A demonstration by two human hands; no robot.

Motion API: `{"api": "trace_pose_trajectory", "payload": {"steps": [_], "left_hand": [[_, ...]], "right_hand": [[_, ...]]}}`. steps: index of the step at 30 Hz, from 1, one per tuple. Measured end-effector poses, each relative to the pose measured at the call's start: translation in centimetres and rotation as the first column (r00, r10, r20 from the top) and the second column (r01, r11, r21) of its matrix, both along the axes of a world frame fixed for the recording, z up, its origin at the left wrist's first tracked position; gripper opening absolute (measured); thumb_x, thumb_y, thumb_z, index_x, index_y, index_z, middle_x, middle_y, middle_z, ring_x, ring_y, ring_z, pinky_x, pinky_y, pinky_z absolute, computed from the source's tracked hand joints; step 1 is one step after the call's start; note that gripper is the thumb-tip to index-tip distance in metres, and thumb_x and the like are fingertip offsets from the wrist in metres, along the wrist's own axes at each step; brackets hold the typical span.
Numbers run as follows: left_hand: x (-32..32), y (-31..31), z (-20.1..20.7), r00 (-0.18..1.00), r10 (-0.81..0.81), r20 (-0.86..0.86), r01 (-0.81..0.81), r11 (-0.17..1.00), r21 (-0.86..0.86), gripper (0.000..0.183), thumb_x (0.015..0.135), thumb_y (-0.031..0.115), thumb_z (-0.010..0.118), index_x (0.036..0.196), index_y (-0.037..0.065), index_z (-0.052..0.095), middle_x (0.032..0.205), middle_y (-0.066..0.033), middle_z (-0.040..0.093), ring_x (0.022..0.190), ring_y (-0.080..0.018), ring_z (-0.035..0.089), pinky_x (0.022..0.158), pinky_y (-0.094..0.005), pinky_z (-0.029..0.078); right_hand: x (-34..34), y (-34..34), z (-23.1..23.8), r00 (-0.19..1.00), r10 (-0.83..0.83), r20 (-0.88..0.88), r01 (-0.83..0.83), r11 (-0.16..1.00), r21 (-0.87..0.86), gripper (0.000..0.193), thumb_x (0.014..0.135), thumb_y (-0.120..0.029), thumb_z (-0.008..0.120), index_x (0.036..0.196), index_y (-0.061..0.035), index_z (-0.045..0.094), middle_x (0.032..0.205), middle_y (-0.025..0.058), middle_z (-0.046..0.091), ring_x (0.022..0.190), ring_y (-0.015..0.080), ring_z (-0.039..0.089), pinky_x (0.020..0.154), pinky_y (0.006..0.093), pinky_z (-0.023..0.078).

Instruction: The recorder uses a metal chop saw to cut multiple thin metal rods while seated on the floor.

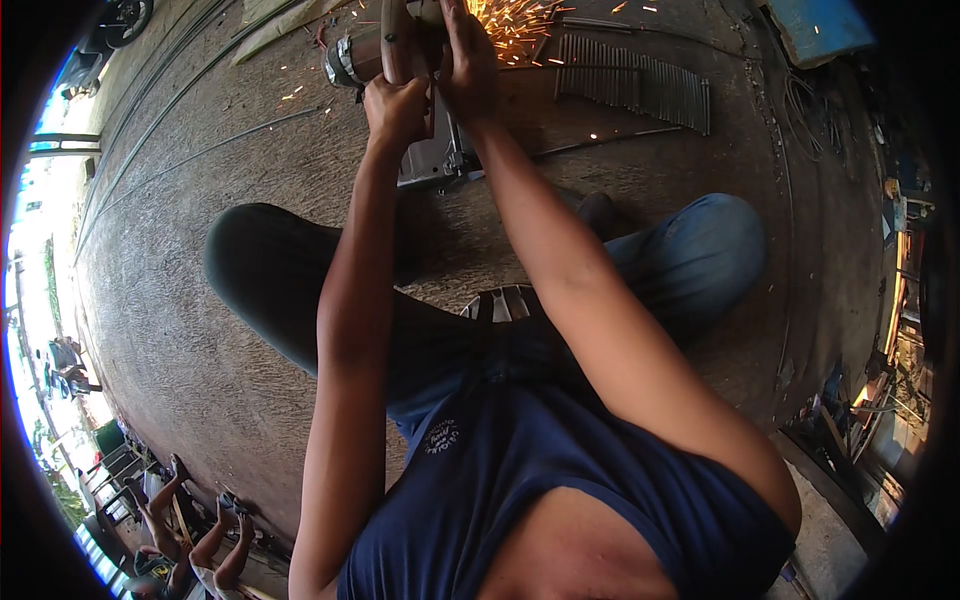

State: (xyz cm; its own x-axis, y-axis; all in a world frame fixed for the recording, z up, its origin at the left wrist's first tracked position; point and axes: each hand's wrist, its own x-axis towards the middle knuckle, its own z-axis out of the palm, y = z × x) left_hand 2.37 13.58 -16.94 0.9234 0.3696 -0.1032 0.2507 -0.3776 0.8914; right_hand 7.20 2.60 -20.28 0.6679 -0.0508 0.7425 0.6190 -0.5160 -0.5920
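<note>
At the top centre is a power saw, apparently a cut-off saw, with a worn curved handle [396, 45] and a brownish motor body [368, 58] wrapped in silvery tape. My left hand [396, 110] is closed round the lower part of its handle. Along the saw's right side lies my right hand [470, 70], pressed against it with the fingers pointing away from me. Orange sparks [515, 30] spray out to the right beyond that hand. A grey metal base with a clamp [458, 160] shows below the hands. The blade and the piece being cut are hidden.
Right of the saw, a row of short metal rods [635, 85] lies on the rough floor. Long thin bars [180, 85] stretch across the upper left. A blue panel [820, 30] stands at the upper right. Other people's legs [220, 545] appear at the lower left.
</note>
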Motion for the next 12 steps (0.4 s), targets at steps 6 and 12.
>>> {"api": "trace_pose_trajectory", "payload": {"steps": [6,12], "left_hand": [[0.20,0.08,-0.30,1.000,0.010,-0.013,-0.011,1.000,-0.015,0.029,0.071,0.022,0.066,0.075,-0.007,0.068,0.063,-0.0146,0.067,0.059,-0.0211,0.069,0.059,-0.0349,0.055],[0.29,0.16,-0.48,0.999,0.007,-0.041,-0.006,1.000,0.011,0.028,0.071,0.022,0.065,0.075,-0.006,0.068,0.064,-0.0145,0.067,0.061,-0.0220,0.069,0.061,-0.0359,0.055]], "right_hand": [[0.23,-0.27,0.14,0.998,0.032,0.060,-0.032,0.999,0.008,0.052,0.093,-0.012,0.049,0.143,-0.0039,0.036,0.130,0.0257,0.050,0.119,0.0415,0.050,0.101,0.0457,0.040],[-0.03,-0.21,0.32,0.998,0.053,0.040,-0.054,0.998,0.035,0.053,0.093,-0.012,0.050,0.143,-0.0043,0.036,0.134,0.0244,0.048,0.123,0.0405,0.047,0.104,0.0450,0.038]]}}
